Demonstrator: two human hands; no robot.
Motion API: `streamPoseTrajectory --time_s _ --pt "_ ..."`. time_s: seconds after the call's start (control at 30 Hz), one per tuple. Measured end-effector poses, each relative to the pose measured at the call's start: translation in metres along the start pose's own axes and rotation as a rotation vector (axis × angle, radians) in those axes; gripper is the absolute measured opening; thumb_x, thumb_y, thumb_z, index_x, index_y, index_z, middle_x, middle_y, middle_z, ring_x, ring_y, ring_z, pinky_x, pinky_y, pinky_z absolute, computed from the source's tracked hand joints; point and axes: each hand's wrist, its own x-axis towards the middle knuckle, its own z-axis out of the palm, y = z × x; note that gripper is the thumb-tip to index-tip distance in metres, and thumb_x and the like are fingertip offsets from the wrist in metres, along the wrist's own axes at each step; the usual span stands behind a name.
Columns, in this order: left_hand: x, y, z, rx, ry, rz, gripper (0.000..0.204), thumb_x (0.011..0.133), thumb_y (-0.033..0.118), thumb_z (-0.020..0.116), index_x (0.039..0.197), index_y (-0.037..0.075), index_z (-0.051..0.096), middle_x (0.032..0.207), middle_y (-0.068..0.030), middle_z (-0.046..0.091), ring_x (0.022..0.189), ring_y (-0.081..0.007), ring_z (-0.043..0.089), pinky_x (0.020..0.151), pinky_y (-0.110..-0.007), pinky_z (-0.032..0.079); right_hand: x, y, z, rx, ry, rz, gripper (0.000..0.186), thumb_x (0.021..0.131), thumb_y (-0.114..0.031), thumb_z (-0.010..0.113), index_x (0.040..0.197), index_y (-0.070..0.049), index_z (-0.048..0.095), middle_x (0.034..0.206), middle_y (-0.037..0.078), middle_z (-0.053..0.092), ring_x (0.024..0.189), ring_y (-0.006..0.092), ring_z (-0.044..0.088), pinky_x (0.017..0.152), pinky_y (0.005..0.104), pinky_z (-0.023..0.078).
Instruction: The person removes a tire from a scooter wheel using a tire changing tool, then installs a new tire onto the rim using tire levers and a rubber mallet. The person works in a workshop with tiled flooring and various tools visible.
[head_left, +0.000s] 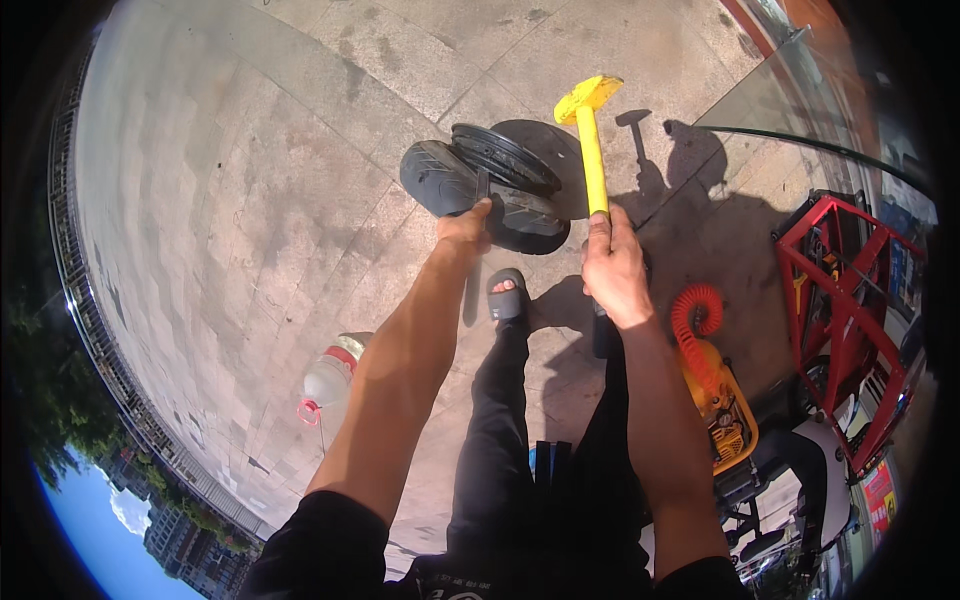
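A black tyre (442,178) stands on the paving in front of me, with a black wheel rim (508,158) leaning out of its upper side. My left hand (464,230) is closed around a flat metal bar (483,186), whose top end rests against the tyre beside the rim. My right hand (614,268) grips the handle of a yellow hammer (592,150). The hammer is raised with its head up, to the right of the wheel and apart from it. Whether the bar's tip sits inside the tyre's edge cannot be made out.
My sandalled foot (508,300) is just below the tyre. A clear plastic jug (330,376) stands left of my forearm. At right are an orange coiled hose (697,312), a yellow machine (730,420), a red metal frame (835,300) and a glass panel (790,90).
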Motion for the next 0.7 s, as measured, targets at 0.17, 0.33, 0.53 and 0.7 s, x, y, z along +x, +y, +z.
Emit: streamPoseTrajectory --time_s 0.17,0.33,0.53,0.7 --pt "-0.007 0.009 0.030 -0.040 -0.010 -0.052 0.028 0.077 0.020 0.077 0.079 0.004 0.055 0.065 -0.0060 0.053 0.043 -0.0141 0.044 0.033 -0.025 0.033 -0.027 0.048 0.041 -0.040 0.220 -0.139 0.023 0.095 -0.022 0.041 0.107 -0.002 0.042 0.075 0.023 0.059 0.073 0.0412 0.061 0.063 0.0465 0.046" --pt "-0.008 -0.025 0.019 -0.008 0.056 0.016 0.034 0.073 0.021 0.080 0.088 0.002 0.058 0.073 -0.0092 0.058 0.044 -0.0171 0.046 0.035 -0.027 0.036 -0.011 0.005 0.012 -0.142 0.067 -0.018 0.022 0.097 -0.025 0.041 0.100 -0.004 0.048 0.078 0.023 0.060 0.074 0.0410 0.060 0.063 0.0464 0.045" --pt "-0.013 -0.001 0.038 -0.051 -0.004 -0.077 0.038 0.073 0.023 0.080 0.093 0.002 0.056 0.078 -0.0089 0.057 0.049 -0.0171 0.047 0.036 -0.027 0.037 -0.037 0.061 0.048 -0.139 0.171 -0.092 0.022 0.095 -0.021 0.045 0.099 0.000 0.044 0.073 0.023 0.059 0.067 0.0418 0.060 0.058 0.0433 0.046" --pt "-0.028 -0.033 0.007 -0.079 0.084 -0.050 0.035 0.072 0.025 0.081 0.089 0.006 0.057 0.071 -0.0066 0.055 0.047 -0.0161 0.045 0.036 -0.026 0.033 -0.016 0.115 0.032 -0.136 0.236 0.040 0.021 0.093 -0.022 0.047 0.102 -0.004 0.042 0.076 0.026 0.060 0.078 0.0462 0.059 0.064 0.0519 0.045"
